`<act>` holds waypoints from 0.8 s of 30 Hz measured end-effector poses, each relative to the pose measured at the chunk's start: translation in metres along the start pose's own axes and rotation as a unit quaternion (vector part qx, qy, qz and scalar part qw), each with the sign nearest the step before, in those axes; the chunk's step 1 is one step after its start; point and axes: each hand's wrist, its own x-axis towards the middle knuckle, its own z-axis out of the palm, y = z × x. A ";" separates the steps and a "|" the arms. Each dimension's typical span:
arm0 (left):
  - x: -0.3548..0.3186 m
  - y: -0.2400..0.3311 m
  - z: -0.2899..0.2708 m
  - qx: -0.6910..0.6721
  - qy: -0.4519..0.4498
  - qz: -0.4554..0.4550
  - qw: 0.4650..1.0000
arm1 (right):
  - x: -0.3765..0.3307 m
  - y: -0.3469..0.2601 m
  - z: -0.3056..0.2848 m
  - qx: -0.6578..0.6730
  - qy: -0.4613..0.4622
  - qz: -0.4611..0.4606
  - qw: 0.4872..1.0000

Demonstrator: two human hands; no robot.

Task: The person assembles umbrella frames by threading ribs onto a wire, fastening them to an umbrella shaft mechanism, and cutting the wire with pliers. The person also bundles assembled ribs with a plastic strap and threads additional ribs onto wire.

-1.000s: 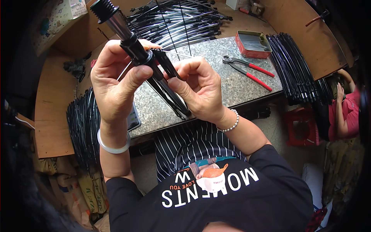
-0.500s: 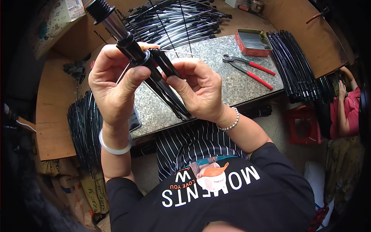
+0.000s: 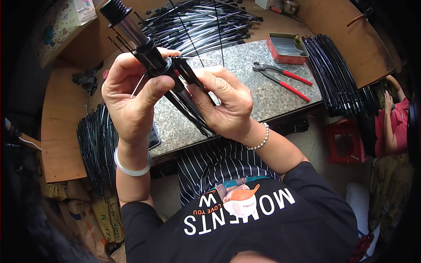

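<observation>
My left hand grips a black and silver umbrella shaft by its black hub, the threaded end pointing up and to the left. My right hand pinches a bundle of black metal ribs that fan down from the hub. A thin wire runs from the hub toward the right hand's fingertips. Both hands are raised over a mottled grey stone slab.
Red-handled pincers lie on the slab beside a red tin of thin wires. Piles of black ribs lie at the back, right and left. Another person in red sits at far right.
The shaft has tilted slightly and both hands shifted a little; the right fingers keep working at the hub with the ribs.
</observation>
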 end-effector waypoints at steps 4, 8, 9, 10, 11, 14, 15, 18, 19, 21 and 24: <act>0.001 0.003 0.000 0.007 -0.007 -0.002 1.000 | 0.000 -0.001 -0.001 0.002 -0.005 -0.010 1.000; 0.002 0.003 0.000 0.018 -0.026 -0.002 1.000 | -0.001 -0.001 -0.003 -0.004 -0.012 -0.042 0.999; 0.001 0.003 0.001 0.022 -0.024 -0.001 0.999 | -0.001 0.000 -0.004 -0.020 -0.013 -0.047 0.999; 0.001 0.003 0.002 0.026 -0.022 0.000 0.999 | -0.002 0.000 -0.004 -0.036 -0.015 -0.052 0.998; 0.001 0.003 0.004 0.026 -0.023 0.000 0.999 | -0.003 0.001 -0.004 -0.052 -0.016 -0.057 0.997; -0.001 0.005 0.008 0.018 -0.014 0.003 1.000 | -0.003 0.002 -0.004 -0.021 -0.015 -0.052 0.998; 0.000 0.004 0.007 0.018 -0.015 0.002 1.000 | -0.003 0.003 -0.005 -0.006 -0.015 -0.049 0.999; 0.003 0.002 0.003 -0.017 -0.030 -0.006 0.999 | -0.001 0.004 -0.005 -0.026 -0.016 -0.080 0.996; 0.003 0.003 0.003 -0.017 -0.029 -0.006 0.999 | 0.000 0.004 -0.005 -0.037 -0.017 -0.095 0.995; 0.004 0.004 0.007 -0.005 -0.035 0.005 0.999 | 0.000 0.003 -0.008 -0.051 -0.024 -0.100 0.993; 0.005 0.004 0.014 0.003 -0.026 0.005 1.000 | -0.001 0.004 -0.011 -0.081 -0.039 -0.111 0.990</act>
